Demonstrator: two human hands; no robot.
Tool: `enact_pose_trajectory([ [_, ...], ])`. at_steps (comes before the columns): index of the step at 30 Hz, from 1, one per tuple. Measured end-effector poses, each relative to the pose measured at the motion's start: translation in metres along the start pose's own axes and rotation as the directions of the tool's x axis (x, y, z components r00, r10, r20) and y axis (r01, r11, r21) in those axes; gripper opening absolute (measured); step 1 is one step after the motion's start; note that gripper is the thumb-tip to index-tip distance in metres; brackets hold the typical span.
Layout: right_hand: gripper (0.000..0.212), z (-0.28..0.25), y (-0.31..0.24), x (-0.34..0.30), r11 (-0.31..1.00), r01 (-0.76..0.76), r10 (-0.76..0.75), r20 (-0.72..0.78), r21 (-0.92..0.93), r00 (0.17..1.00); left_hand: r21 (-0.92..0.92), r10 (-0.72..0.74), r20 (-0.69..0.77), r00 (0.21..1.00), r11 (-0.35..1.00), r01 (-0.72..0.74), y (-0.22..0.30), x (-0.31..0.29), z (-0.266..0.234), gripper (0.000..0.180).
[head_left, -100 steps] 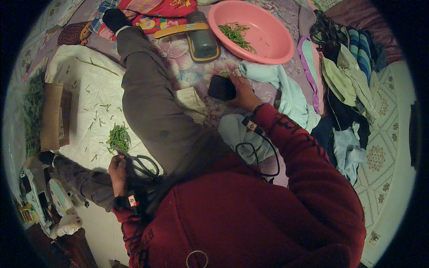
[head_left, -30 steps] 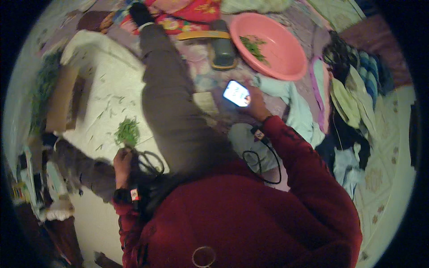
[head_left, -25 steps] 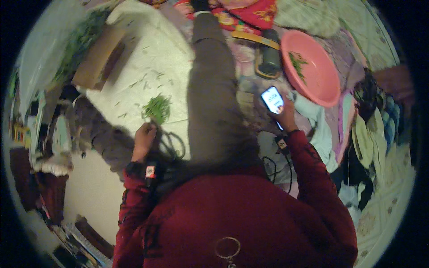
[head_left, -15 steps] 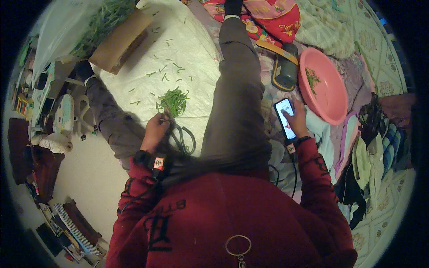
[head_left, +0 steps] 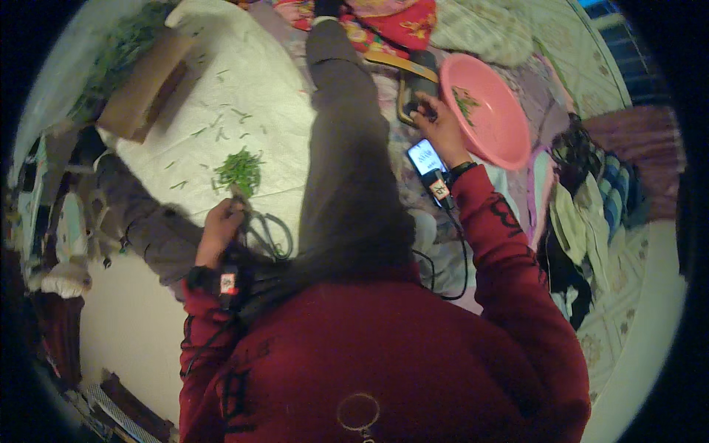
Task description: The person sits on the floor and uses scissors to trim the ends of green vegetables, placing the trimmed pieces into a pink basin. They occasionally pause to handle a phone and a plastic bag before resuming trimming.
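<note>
My left hand (head_left: 220,227) is closed, its fingertips pinched on the scissors (head_left: 275,235) beside their black looped handles; the blades are mostly hidden. Just beyond the fingertips lies a heap of cut green stems (head_left: 240,171) on a white woven sheet (head_left: 273,103). Over the near end of a dark oblong object (head_left: 419,74), crossed by a yellowish band, my right hand (head_left: 442,127) reaches with bent fingers apart and nothing visible in them. Below that hand a lit phone (head_left: 424,155) lies on the bedding, partly covered by the small device on my wrist.
A pink basin (head_left: 509,111) holding some greens stands to the right of my right hand. A cardboard piece (head_left: 140,96) and bundled greenery (head_left: 122,55) are at the far left. Folded clothes (head_left: 583,221) lie on the right. My trousered leg (head_left: 343,148) stretches between my hands.
My right hand has left the phone's screen and moved forward to the dark oblong object. The whole view has shifted, while my left hand stays at the scissors.
</note>
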State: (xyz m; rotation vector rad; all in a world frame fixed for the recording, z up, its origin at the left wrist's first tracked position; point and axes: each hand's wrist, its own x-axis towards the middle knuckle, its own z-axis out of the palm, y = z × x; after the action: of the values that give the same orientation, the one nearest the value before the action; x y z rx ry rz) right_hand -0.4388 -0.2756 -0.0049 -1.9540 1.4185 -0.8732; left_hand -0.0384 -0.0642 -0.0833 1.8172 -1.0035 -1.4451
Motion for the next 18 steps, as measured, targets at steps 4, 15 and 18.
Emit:
enact_pose_trajectory([
  [4,0.047,-0.023,0.058,-0.060,0.975,-0.211,0.207,-0.056,-0.073,0.977,-0.068,0.025,0.001,1.000,0.997,-0.025,0.010,-0.005,0.004,0.012],
  [15,0.076,-0.020,0.096,-0.099,0.883,-0.281,0.349,0.126,-0.375,0.929,-0.110,-0.040,-0.011,0.999,0.993,0.038,0.013,-0.002,0.005,0.005],
  [18,0.077,-0.018,0.100,-0.094,0.897,-0.298,0.366,0.170,-0.328,0.915,-0.089,-0.051,-0.019,0.998,0.995,0.049,0.013,-0.002,0.005,0.006],
])
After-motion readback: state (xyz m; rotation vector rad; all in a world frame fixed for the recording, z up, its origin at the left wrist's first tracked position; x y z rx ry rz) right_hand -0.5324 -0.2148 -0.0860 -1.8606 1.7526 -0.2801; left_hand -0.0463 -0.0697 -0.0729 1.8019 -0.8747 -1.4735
